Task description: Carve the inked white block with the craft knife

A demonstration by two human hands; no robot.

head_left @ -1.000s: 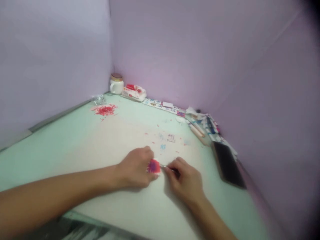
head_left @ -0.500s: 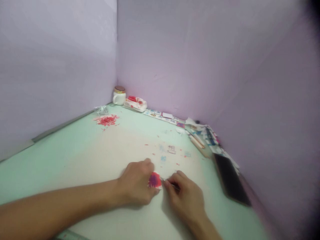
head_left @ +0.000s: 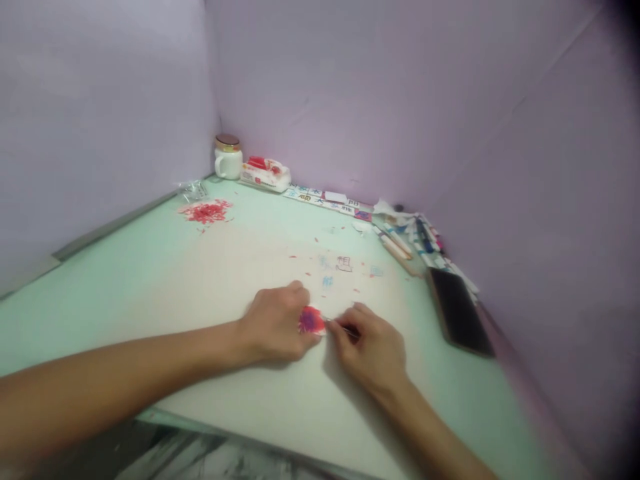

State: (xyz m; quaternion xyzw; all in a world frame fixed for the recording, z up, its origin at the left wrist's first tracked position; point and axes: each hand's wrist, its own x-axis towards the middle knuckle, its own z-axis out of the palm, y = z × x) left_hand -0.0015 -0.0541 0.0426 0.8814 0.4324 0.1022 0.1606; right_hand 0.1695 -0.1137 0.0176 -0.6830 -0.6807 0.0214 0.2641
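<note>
My left hand (head_left: 277,323) is closed around the edge of a small flat piece (head_left: 311,321), pale at its rim and coloured red with a purple middle. Between the pinched fingers of my right hand (head_left: 373,350) is a thin metal tool (head_left: 344,327). Its tip points left and meets or nearly meets the right edge of the piece; blur hides the exact contact. Both hands rest low over the pale table top. Just beyond them, blue and dark printed characters (head_left: 343,263) mark the surface, with a few red crumbs scattered around.
A heap of red shavings (head_left: 207,211) lies at the far left beside clear plastic (head_left: 193,191). Along the wall stand a lidded white mug (head_left: 229,160) and a wipes pack (head_left: 265,177), then character-marked white blocks (head_left: 320,200) and several pens (head_left: 395,241). A dark phone (head_left: 460,312) lies right.
The view has tipped downward, so everything sits higher and the table's front edge shows. Both hands keep the same hold on the piece and the tool.
</note>
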